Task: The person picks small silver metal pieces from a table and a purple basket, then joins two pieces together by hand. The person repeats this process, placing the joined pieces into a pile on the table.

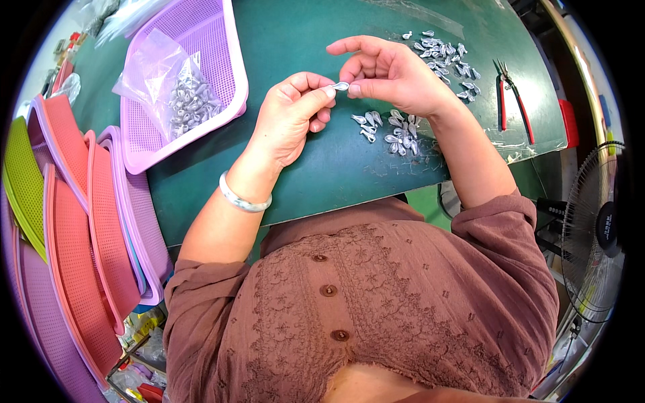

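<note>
Fingers [310,82] of the left hand [285,121]: thumb and forefinger pinching one small grey leaf-shaped piece [341,86], its free end pointing right; right hand [403,77]: fingers loosely bent, thumb tip just beside that end, grasp or mere contact impossible to tell; piece held above the worktop [302,181], between both hands and in front of the torso, presumably for good sight and for access by either hand; two loose heaps of like pieces, one small [367,125] and one larger [402,138], lying between the hands and the near edge, apparently grouped for easy reach; wider scatter of the same [443,57], beyond the right wrist toward the far right corner, seemingly a separate lot; red-handled pliers [514,101], legs spread, near the right edge, with the right forearm lying between them and the near heaps; lilac basket [240,91], toward the left edge, bearing a transparent bag [149,74] of further grey pieces [191,107], its raised rim and the loose film likely obstacles to the left hand; bangle [243,199] on the left forearm; stacked coral, purple and green baskets [67,269], outside the left edge; black fan [591,221], past the near right corner
</note>
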The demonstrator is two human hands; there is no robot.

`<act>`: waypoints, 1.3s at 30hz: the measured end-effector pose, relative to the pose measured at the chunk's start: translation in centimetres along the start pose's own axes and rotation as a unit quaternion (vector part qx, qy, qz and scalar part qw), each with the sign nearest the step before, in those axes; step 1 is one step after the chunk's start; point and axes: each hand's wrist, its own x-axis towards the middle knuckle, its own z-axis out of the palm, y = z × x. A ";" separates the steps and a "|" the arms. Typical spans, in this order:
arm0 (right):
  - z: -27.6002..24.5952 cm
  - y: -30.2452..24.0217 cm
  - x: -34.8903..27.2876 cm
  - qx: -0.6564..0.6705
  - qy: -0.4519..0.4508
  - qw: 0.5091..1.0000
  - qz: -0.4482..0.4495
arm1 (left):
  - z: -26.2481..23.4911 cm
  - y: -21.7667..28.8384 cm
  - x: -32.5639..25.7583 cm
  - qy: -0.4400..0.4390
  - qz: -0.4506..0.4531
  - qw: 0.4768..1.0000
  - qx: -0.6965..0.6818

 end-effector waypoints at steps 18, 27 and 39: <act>0.4 -0.5 -0.2 0.008 0.008 0.998 -0.055 | -0.8 0.2 0.3 -0.084 -0.088 0.984 -0.129; 0.4 -0.8 -0.4 0.014 0.015 0.997 -0.076 | -1.3 0.2 0.4 -0.124 -0.075 0.969 -0.200; 0.7 0.1 -0.7 -0.420 -0.082 0.901 -0.075 | -1.7 0.2 0.7 -0.064 -0.032 0.975 -0.212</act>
